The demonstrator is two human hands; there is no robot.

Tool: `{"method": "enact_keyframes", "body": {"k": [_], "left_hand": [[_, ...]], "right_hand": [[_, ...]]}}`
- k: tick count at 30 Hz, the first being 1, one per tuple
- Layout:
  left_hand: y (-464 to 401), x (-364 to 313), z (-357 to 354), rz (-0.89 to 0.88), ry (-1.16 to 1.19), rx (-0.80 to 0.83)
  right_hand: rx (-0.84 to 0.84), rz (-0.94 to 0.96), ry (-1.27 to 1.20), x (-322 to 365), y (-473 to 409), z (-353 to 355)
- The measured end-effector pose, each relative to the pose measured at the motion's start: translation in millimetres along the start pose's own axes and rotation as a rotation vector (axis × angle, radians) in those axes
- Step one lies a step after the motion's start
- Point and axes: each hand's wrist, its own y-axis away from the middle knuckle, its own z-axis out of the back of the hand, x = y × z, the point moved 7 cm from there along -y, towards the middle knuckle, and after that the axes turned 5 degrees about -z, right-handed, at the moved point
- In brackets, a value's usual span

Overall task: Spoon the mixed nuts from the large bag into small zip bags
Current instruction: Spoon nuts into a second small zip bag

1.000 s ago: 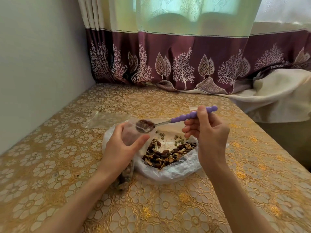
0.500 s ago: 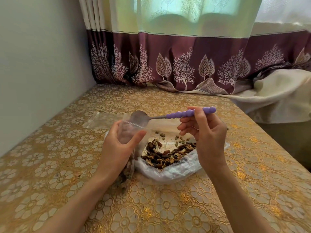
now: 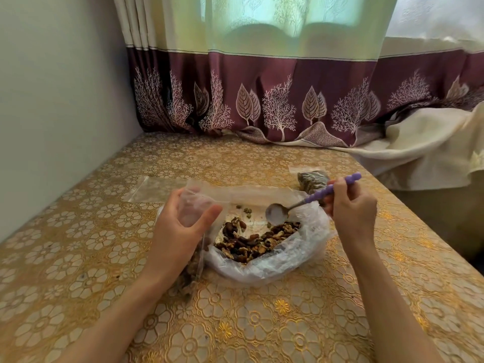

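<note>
2 hands, 1 spoon, 1 large bag, 3 small zip bags in sight (1 held, 1 flat and see-through, 1 filled).

L hand (image 3: 178, 231): fingers and thumb curled round the upper part of a small zip bag (image 3: 192, 239), mouth up and gaping; bag stands upright, lower half holds nuts and its base rests on the table (image 3: 78, 258) by the wrist.

R hand (image 3: 351, 208): fingers bunched, pinching the purple beaded handle of the spoon (image 3: 309, 199). Handle tip points to abt 2 o'clock, metal bowl hangs at abt 8 o'clock from that hand, looks empty, just above the nuts; can't tell if it touches them.

Large bag (image 3: 272, 260): clear plastic, rolled open, lying betw. the hands, at 3 o'clock of the L hand and touching the held bag. Mixed nuts (image 3: 256, 239) piled at its near side, a few loose green bits at 12 o'clock of the pile.

Flat zip bag (image 3: 154, 189) lies at 11 o'clock of the L hand. Filled zip bag (image 3: 311, 179) sits at 11 o'clock of the R hand, partly behind the spoon handle.

Beyond: curtain (image 3: 275, 100) w/ maroon leaf border at 12 o'clock, cream cloth (image 3: 419, 148) at 2 o'clock.
</note>
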Motion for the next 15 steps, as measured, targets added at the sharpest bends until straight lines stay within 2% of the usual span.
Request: {"method": "enact_keyframes", "body": {"k": [11, 15], "left_hand": [[1, -2, -1, -0.012, 0.006, 0.022], [1, -2, -1, -0.015, 0.008, 0.027]], "right_hand": [[-0.015, -0.034, 0.128, -8, -8, 7], [0.034, -0.119, 0.138, -19, -10, 3]]}}
